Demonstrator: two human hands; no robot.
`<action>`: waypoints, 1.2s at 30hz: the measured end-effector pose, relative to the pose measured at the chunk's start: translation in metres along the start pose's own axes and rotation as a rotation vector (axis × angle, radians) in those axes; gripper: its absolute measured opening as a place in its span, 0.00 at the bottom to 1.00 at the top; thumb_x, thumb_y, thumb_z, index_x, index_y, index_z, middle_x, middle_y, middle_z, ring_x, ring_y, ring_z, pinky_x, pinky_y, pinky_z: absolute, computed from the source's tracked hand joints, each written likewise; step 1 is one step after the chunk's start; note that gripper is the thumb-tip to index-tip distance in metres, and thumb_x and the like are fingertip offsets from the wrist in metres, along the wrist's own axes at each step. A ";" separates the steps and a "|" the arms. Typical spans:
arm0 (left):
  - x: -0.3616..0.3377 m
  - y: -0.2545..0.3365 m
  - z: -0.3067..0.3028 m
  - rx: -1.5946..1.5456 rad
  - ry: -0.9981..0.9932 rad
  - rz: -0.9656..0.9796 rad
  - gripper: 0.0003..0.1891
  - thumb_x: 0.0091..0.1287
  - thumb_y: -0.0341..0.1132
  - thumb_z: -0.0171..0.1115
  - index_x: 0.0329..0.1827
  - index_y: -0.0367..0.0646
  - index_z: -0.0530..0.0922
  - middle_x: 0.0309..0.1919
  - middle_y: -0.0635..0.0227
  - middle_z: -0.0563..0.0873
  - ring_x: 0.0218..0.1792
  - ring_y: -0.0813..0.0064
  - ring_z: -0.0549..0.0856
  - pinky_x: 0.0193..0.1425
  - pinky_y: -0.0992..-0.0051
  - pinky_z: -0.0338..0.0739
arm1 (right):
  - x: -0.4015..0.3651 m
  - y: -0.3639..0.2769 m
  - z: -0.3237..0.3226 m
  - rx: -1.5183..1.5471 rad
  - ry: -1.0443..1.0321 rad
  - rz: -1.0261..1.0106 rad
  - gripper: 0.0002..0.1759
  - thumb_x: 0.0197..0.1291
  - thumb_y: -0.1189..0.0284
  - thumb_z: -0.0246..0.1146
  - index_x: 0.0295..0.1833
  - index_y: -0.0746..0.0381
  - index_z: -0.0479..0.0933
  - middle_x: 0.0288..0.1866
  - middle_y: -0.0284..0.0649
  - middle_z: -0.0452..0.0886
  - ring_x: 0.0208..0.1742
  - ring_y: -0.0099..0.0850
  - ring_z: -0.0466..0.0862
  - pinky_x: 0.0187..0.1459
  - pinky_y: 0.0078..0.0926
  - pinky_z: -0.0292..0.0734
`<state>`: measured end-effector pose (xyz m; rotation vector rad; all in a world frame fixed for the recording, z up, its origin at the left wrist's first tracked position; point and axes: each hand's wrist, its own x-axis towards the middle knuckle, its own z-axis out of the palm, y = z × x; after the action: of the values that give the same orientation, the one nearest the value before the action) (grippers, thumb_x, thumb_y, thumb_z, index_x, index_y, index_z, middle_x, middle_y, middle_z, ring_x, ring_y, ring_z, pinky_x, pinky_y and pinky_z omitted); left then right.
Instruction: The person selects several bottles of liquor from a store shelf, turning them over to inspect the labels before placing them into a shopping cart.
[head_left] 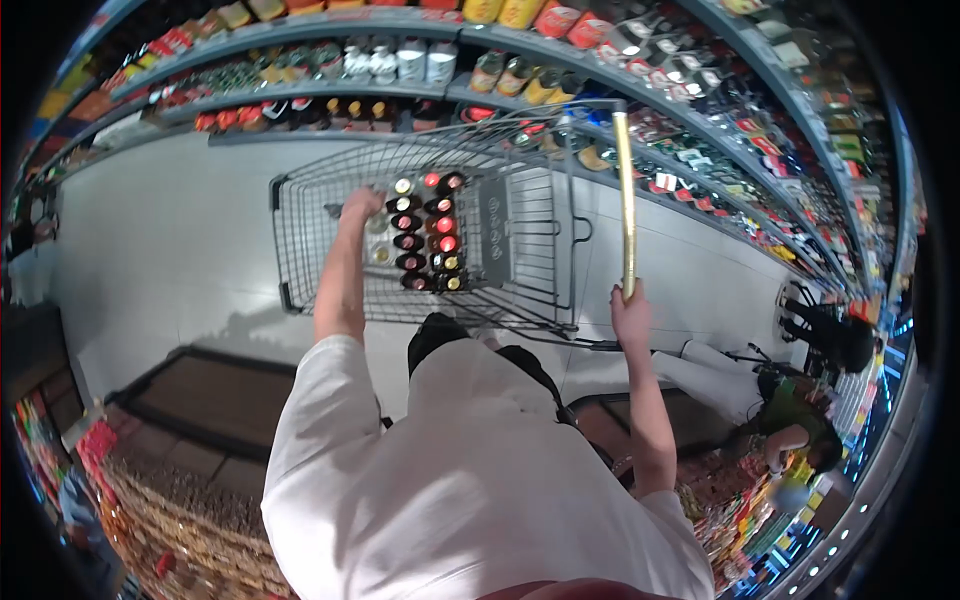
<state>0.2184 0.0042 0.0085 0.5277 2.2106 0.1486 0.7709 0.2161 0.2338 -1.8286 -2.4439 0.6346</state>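
My left hand (362,203) reaches into the shopping cart (345,262) at the left end of a group of bottles. Its fingers look closed, and what they hold, if anything, is hidden. Right by it stands a pale, clear bottle (378,224), with another pale bottle (382,256) nearer to me. Several dark bottles (408,242) with round caps stand upright in rows, some capped in bright red (445,225). My right hand (630,312) is wrapped round the near end of the cart's gold handle bar (625,190). A grey panel (494,230) lies beside the bottles.
Shelves of bottles and packages (400,62) run along the far side and curve down the right. Behind me are displays of packaged goods (190,510) and a dark low platform (200,400). A person in green (800,425) and one in dark clothes (845,338) are at the right.
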 end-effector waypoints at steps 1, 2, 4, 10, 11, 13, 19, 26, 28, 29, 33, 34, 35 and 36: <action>0.004 -0.006 0.009 -0.034 0.060 0.008 0.37 0.74 0.64 0.54 0.71 0.40 0.80 0.67 0.43 0.83 0.70 0.45 0.81 0.75 0.55 0.75 | 0.001 0.004 0.002 0.051 0.005 -0.014 0.17 0.71 0.60 0.64 0.51 0.62 0.72 0.34 0.60 0.85 0.40 0.65 0.86 0.40 0.60 0.79; 0.008 -0.012 0.015 -0.061 0.071 0.020 0.38 0.73 0.64 0.55 0.72 0.39 0.78 0.66 0.41 0.83 0.69 0.45 0.81 0.74 0.53 0.76 | 0.000 0.002 -0.002 0.035 0.001 -0.010 0.17 0.70 0.60 0.64 0.52 0.62 0.73 0.34 0.60 0.85 0.40 0.65 0.86 0.40 0.60 0.80; 0.025 -0.036 0.034 -0.136 0.077 0.059 0.38 0.74 0.63 0.55 0.72 0.38 0.77 0.64 0.37 0.83 0.68 0.43 0.82 0.72 0.51 0.76 | -0.002 -0.005 -0.008 0.010 0.002 0.006 0.18 0.69 0.60 0.65 0.53 0.62 0.73 0.34 0.61 0.85 0.40 0.65 0.86 0.42 0.61 0.81; -0.053 -0.054 0.049 -0.173 0.435 0.059 0.35 0.74 0.56 0.60 0.75 0.37 0.74 0.65 0.42 0.84 0.67 0.43 0.83 0.72 0.54 0.76 | 0.000 0.005 -0.008 0.037 -0.014 -0.038 0.19 0.69 0.57 0.64 0.52 0.61 0.73 0.32 0.59 0.85 0.39 0.64 0.86 0.41 0.61 0.81; -0.078 -0.049 0.049 -0.244 0.534 0.081 0.32 0.75 0.50 0.62 0.73 0.36 0.75 0.63 0.42 0.85 0.65 0.45 0.84 0.71 0.54 0.77 | 0.002 0.008 -0.005 0.052 0.020 -0.046 0.19 0.69 0.57 0.64 0.52 0.61 0.73 0.32 0.59 0.85 0.39 0.64 0.86 0.41 0.61 0.81; -0.122 -0.036 0.052 -0.406 0.732 0.119 0.28 0.73 0.40 0.63 0.72 0.32 0.75 0.63 0.41 0.85 0.66 0.45 0.83 0.73 0.56 0.75 | 0.005 0.018 0.002 0.160 -0.013 -0.073 0.19 0.69 0.57 0.64 0.51 0.61 0.73 0.32 0.59 0.85 0.38 0.63 0.86 0.41 0.61 0.81; -0.247 0.081 0.077 -0.635 0.864 0.360 0.24 0.72 0.33 0.61 0.68 0.28 0.77 0.63 0.42 0.84 0.66 0.46 0.81 0.75 0.56 0.71 | 0.020 0.036 0.026 0.715 -0.210 -0.097 0.14 0.73 0.65 0.64 0.52 0.64 0.71 0.36 0.45 0.88 0.34 0.37 0.91 0.37 0.40 0.85; -0.361 0.327 0.125 -0.481 0.660 0.764 0.25 0.73 0.37 0.62 0.70 0.36 0.77 0.66 0.46 0.82 0.69 0.49 0.78 0.76 0.56 0.69 | 0.041 0.063 -0.003 0.878 -0.835 -0.203 0.26 0.78 0.49 0.61 0.61 0.62 0.70 0.51 0.39 0.83 0.49 0.24 0.86 0.45 0.24 0.82; -0.346 0.378 0.144 -0.343 0.732 0.853 0.28 0.72 0.38 0.63 0.74 0.38 0.74 0.72 0.44 0.77 0.72 0.46 0.74 0.79 0.54 0.67 | 0.055 0.090 -0.016 0.603 -0.994 -0.285 0.32 0.76 0.41 0.58 0.63 0.60 0.73 0.52 0.37 0.83 0.51 0.27 0.85 0.49 0.27 0.82; -0.350 0.401 0.147 -0.266 0.719 0.780 0.31 0.71 0.39 0.65 0.75 0.39 0.72 0.76 0.42 0.71 0.75 0.42 0.70 0.81 0.53 0.65 | 0.045 0.112 -0.022 0.759 -1.005 -0.198 0.36 0.75 0.37 0.57 0.67 0.58 0.73 0.53 0.38 0.84 0.51 0.27 0.86 0.53 0.29 0.81; -0.318 0.442 0.175 -0.074 0.733 0.565 0.38 0.68 0.41 0.69 0.80 0.41 0.66 0.79 0.38 0.65 0.74 0.37 0.70 0.79 0.51 0.68 | 0.050 0.258 0.007 0.655 -0.708 -0.107 0.33 0.74 0.42 0.62 0.67 0.59 0.76 0.48 0.39 0.88 0.45 0.27 0.88 0.51 0.29 0.82; -0.302 0.440 0.184 -0.054 0.697 0.547 0.45 0.68 0.42 0.69 0.85 0.43 0.56 0.77 0.38 0.66 0.70 0.37 0.75 0.74 0.50 0.74 | 0.049 0.303 0.016 0.583 -0.596 -0.058 0.32 0.73 0.46 0.64 0.66 0.62 0.78 0.46 0.40 0.89 0.43 0.28 0.90 0.49 0.27 0.83; -0.309 0.442 0.185 -0.087 0.624 0.544 0.48 0.68 0.42 0.69 0.87 0.45 0.50 0.76 0.39 0.68 0.67 0.38 0.78 0.70 0.49 0.77 | 0.046 0.354 0.033 0.579 -0.502 0.064 0.30 0.72 0.49 0.65 0.64 0.63 0.78 0.42 0.41 0.89 0.39 0.29 0.90 0.45 0.29 0.84; -0.316 0.442 0.189 -0.123 0.549 0.535 0.52 0.68 0.42 0.69 0.89 0.48 0.44 0.75 0.39 0.69 0.64 0.39 0.81 0.66 0.49 0.80 | 0.051 0.428 0.078 0.662 -0.472 0.049 0.26 0.70 0.54 0.65 0.62 0.63 0.79 0.34 0.42 0.88 0.33 0.30 0.88 0.37 0.30 0.83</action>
<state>0.6814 0.2574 0.2365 1.1027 2.4999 0.7855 1.1268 0.3372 0.0085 -1.5760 -2.0009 1.7866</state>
